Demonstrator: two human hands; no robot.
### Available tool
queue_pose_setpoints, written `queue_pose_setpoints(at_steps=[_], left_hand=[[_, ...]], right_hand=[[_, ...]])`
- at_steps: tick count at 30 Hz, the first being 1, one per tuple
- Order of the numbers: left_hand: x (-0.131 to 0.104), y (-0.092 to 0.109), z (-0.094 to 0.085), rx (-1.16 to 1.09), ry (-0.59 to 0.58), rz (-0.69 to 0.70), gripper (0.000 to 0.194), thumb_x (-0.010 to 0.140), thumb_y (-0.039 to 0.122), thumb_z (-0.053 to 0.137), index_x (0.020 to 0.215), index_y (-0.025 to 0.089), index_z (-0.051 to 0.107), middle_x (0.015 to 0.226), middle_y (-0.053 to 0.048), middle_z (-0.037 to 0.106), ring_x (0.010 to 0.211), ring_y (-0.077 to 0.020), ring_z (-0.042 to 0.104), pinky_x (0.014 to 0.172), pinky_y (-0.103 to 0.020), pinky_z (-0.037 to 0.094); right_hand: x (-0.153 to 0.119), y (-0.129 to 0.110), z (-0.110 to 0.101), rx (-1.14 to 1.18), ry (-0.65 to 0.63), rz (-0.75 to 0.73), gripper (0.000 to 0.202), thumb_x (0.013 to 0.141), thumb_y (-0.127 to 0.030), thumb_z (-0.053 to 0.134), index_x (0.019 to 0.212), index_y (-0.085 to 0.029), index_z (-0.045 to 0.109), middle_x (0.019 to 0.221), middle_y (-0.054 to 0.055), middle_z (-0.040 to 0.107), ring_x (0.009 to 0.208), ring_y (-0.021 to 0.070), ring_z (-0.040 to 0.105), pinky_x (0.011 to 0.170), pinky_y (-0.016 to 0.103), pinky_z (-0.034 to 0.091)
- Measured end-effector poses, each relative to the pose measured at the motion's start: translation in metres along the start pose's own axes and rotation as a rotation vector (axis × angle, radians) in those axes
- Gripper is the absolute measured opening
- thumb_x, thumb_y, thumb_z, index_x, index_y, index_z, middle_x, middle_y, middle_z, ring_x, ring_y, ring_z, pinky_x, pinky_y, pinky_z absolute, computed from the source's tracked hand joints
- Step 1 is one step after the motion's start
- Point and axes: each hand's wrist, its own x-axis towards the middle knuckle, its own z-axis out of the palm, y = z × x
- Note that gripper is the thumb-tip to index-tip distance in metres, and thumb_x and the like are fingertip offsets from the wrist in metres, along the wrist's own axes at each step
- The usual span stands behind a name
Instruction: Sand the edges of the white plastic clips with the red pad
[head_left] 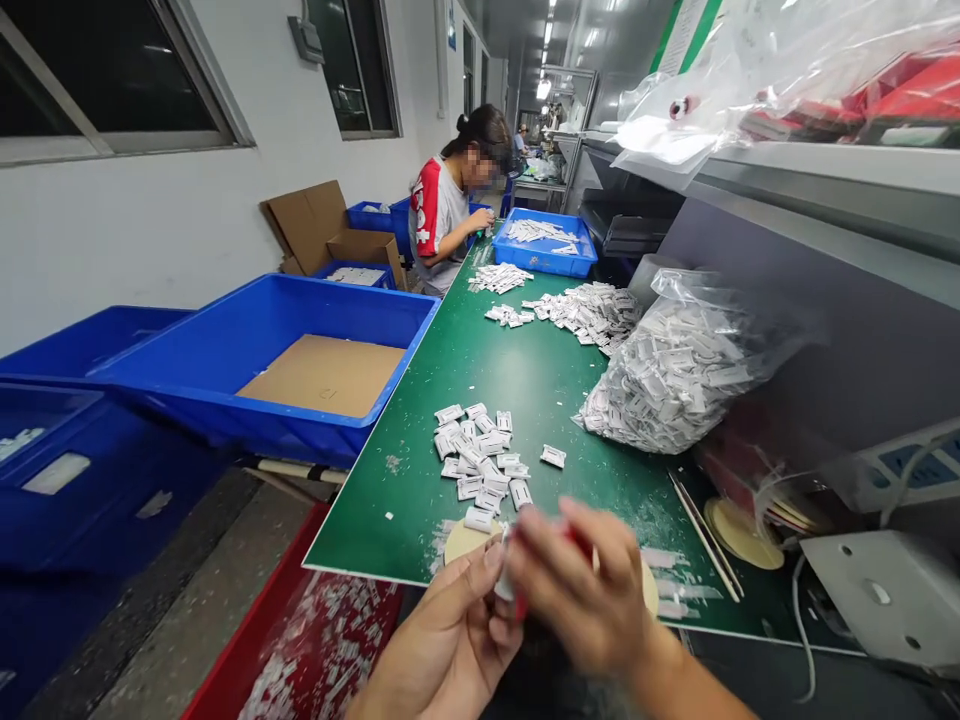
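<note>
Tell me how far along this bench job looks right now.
Possibly done: white scraps litter the red bin below the green bench, though I can't tell finished from waste. In hand: the left hand and right hand, motion-blurred, hold a small white piece with something red. Left: a cluster of small white plastic pieces close by and a clear bag full of them.

Your hands meet at six o'clock: left hand [450,640] cupped palm-up, fingers curled; right hand [581,590] blurred, bent over it, fingertips pinched together.
</note>
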Motion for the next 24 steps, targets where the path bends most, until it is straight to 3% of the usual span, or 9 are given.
queue_pose_setpoints(at_steps=[3, 6, 9, 12, 14, 16, 19, 21, 24], left_hand=[[-0.001, -0.001, 0.001, -0.003, 0.009, 0.005, 0.027, 0.069, 0.017, 0.087, 0.089, 0.011, 0.070, 0.072, 0.000, 0.064, 0.057, -0.0045, 0.057, 0.051, -0.011, 0.045], [-0.002, -0.002, 0.003, 0.013, 0.029, 0.002, 0.027, 0.068, 0.016, 0.087, 0.088, 0.011, 0.070, 0.073, -0.001, 0.065, 0.060, -0.0060, 0.059, 0.053, -0.013, 0.048], [-0.004, -0.003, 0.004, 0.003, 0.057, 0.059, 0.029, 0.064, 0.016, 0.090, 0.086, 0.011, 0.071, 0.071, 0.001, 0.063, 0.057, -0.0035, 0.056, 0.049, -0.010, 0.044], [-0.008, -0.006, 0.005, 0.060, 0.038, 0.038, 0.033, 0.064, 0.020, 0.090, 0.091, 0.012, 0.073, 0.073, 0.000, 0.065, 0.056, -0.0025, 0.054, 0.051, -0.010, 0.044], [-0.011, -0.007, 0.005, 0.187, 0.035, 0.090, 0.033, 0.064, 0.024, 0.090, 0.092, 0.013, 0.074, 0.072, 0.000, 0.065, 0.055, -0.0035, 0.054, 0.051, -0.012, 0.044], [-0.011, -0.007, 0.002, 0.428, 0.064, 0.292, 0.028, 0.065, 0.028, 0.088, 0.087, 0.014, 0.076, 0.072, -0.002, 0.067, 0.060, -0.0073, 0.058, 0.056, -0.015, 0.048], [-0.006, -0.008, -0.006, 0.897, 0.139, 0.767, 0.018, 0.074, 0.030, 0.080, 0.087, 0.017, 0.078, 0.089, -0.006, 0.072, 0.083, -0.0163, 0.068, 0.075, -0.021, 0.054], [0.000, -0.012, -0.010, 1.126, 0.216, 1.013, 0.030, 0.081, 0.026, 0.073, 0.110, 0.021, 0.074, 0.096, -0.005, 0.073, 0.090, -0.0179, 0.070, 0.083, -0.025, 0.055], [0.006, -0.020, -0.015, 1.302, 0.323, 1.266, 0.059, 0.084, 0.021, 0.070, 0.140, 0.026, 0.051, 0.091, 0.000, 0.076, 0.087, -0.0163, 0.072, 0.091, -0.029, 0.055]], right_hand=[[0.004, -0.005, -0.005, -0.057, 0.067, 0.027, 0.059, 0.092, -0.003, 0.047, 0.148, -0.024, 0.044, 0.157, 0.007, 0.038, 0.124, 0.0297, 0.047, 0.098, 0.046, 0.048], [0.007, -0.005, -0.011, -0.062, 0.040, -0.301, 0.042, 0.096, -0.019, 0.053, 0.134, -0.036, 0.059, 0.151, -0.006, 0.047, 0.121, 0.0235, 0.050, 0.093, 0.034, 0.050], [0.005, -0.003, -0.013, -0.102, 0.004, 0.063, 0.054, 0.094, -0.006, 0.045, 0.143, -0.026, 0.051, 0.147, 0.009, 0.052, 0.119, 0.0275, 0.051, 0.095, 0.045, 0.048], [-0.001, 0.000, -0.011, -0.012, 0.026, -0.172, 0.055, 0.090, -0.010, 0.056, 0.140, -0.034, 0.053, 0.146, 0.005, 0.053, 0.123, 0.0261, 0.050, 0.096, 0.042, 0.047], [-0.006, 0.006, -0.007, -0.025, 0.013, -0.054, 0.053, 0.092, -0.009, 0.052, 0.136, -0.039, 0.056, 0.141, 0.003, 0.058, 0.123, 0.0252, 0.050, 0.099, 0.042, 0.043], [-0.011, 0.011, -0.003, 0.060, 0.030, 0.338, 0.051, 0.096, -0.011, 0.044, 0.140, -0.036, 0.053, 0.140, 0.006, 0.057, 0.126, 0.0269, 0.050, 0.103, 0.048, 0.040], [-0.019, 0.005, -0.004, 0.519, -0.011, 0.788, 0.049, 0.101, -0.023, 0.036, 0.149, -0.033, 0.038, 0.143, 0.008, 0.053, 0.124, 0.0269, 0.055, 0.100, 0.048, 0.048], [-0.024, -0.011, -0.010, 0.754, -0.072, 0.844, 0.047, 0.103, -0.030, 0.030, 0.149, -0.031, 0.037, 0.144, 0.009, 0.053, 0.122, 0.0261, 0.059, 0.092, 0.042, 0.055], [-0.028, -0.034, -0.021, 0.636, -0.081, 0.612, 0.047, 0.102, -0.035, 0.034, 0.148, -0.029, 0.043, 0.148, 0.012, 0.049, 0.129, 0.0297, 0.055, 0.094, 0.044, 0.056]])
